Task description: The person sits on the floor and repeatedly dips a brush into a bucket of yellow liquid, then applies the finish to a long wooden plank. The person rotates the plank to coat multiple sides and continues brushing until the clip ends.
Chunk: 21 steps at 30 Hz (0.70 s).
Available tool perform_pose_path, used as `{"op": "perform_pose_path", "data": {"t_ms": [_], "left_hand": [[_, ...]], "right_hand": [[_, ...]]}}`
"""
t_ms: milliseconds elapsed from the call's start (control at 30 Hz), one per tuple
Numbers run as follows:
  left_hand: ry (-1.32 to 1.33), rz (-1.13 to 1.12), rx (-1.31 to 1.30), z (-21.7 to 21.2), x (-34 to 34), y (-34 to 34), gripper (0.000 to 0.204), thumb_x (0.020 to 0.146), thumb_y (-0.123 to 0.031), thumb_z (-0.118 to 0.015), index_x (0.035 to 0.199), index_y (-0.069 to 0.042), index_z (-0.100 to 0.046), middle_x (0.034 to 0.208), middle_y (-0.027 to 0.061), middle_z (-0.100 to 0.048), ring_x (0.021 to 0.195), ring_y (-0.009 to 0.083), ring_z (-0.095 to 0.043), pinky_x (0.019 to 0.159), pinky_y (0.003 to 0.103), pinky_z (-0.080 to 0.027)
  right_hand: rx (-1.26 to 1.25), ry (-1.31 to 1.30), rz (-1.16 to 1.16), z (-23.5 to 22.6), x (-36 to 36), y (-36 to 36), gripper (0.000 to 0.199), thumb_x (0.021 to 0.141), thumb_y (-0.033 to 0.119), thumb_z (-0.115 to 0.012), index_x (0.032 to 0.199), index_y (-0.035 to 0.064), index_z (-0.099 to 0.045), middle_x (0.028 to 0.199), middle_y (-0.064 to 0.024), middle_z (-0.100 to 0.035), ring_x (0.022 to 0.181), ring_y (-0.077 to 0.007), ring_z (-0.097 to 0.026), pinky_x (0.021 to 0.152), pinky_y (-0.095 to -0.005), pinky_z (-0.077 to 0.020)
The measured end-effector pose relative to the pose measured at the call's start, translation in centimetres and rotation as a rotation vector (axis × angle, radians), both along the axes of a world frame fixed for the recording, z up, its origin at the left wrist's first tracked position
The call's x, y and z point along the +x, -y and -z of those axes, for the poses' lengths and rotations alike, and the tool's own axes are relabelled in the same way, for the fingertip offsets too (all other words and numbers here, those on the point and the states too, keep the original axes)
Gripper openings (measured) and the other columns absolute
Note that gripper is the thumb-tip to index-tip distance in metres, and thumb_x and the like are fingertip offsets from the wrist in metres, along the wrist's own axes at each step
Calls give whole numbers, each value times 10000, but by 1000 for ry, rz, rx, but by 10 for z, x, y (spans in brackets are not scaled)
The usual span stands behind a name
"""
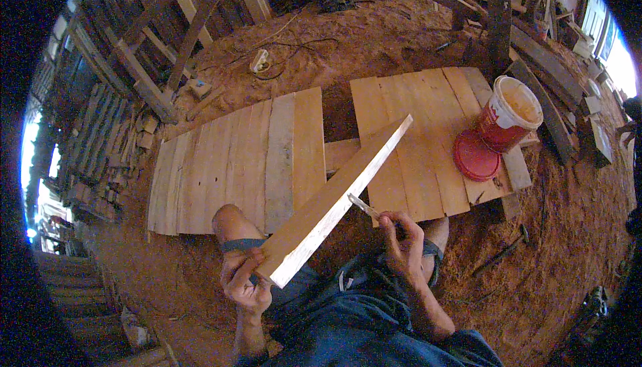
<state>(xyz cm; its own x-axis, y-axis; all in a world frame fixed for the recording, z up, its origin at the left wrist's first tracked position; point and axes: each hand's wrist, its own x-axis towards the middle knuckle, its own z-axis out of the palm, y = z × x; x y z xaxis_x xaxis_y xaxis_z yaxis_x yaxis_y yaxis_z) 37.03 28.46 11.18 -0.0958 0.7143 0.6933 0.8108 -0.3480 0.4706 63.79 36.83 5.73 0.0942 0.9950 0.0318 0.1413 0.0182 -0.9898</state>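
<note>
Plank (338, 196) of pale wood, held slantwise over the person's lap, its near end clamped in the left hand (246, 281) and its far end reaching up over the gap between two boarded panels lying on the sawdust floor. The right hand (401, 236) is closed round a slim tool (363, 206), apparently a small brush or spatula, whose tip touches the plank's narrow edge about midway along. To do this well, I judge the left grip should keep the plank steady and tilted so the edge faces up, while the tool runs along in even strokes without slipping off onto the face. A red-and-white bucket (506, 118) of pale yellowish stuff stands at the right panel's (414, 140) right edge, its red lid (475, 156) beside it; the left panel (234, 163) is bare. What the tool exactly is, and whether the edge is already coated, cannot be made out; the tool's handle is hidden inside the fingers.
</note>
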Motion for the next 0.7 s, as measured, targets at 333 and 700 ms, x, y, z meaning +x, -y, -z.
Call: {"op": "perform_pose_path", "data": {"t_ms": [333, 700], "left_hand": [[1, -60, -19, 4, -2, 9, 387, 860, -419, -684, 959, -47, -724, 911, 96, -691, 796, 263, -647, 698, 363, -517], [16, -54, -33, 2, -1, 8, 401, 869, -434, -675, 935, -42, -729, 900, 102, -693, 807, 265, -658, 720, 357, -521]], "right_hand": [[-1, -30, -85, -9, -1, 10, 198, 937, 164, -613, 908, -24, -665, 813, -67, -672, 768, -130, -595, 716, -273, -469], [-255, -327, -89, 5, 10, 11, 180, 944, 167, -627, 883, -1, -653, 792, 3, -625, 754, -89, -547, 696, -228, -425]]}}
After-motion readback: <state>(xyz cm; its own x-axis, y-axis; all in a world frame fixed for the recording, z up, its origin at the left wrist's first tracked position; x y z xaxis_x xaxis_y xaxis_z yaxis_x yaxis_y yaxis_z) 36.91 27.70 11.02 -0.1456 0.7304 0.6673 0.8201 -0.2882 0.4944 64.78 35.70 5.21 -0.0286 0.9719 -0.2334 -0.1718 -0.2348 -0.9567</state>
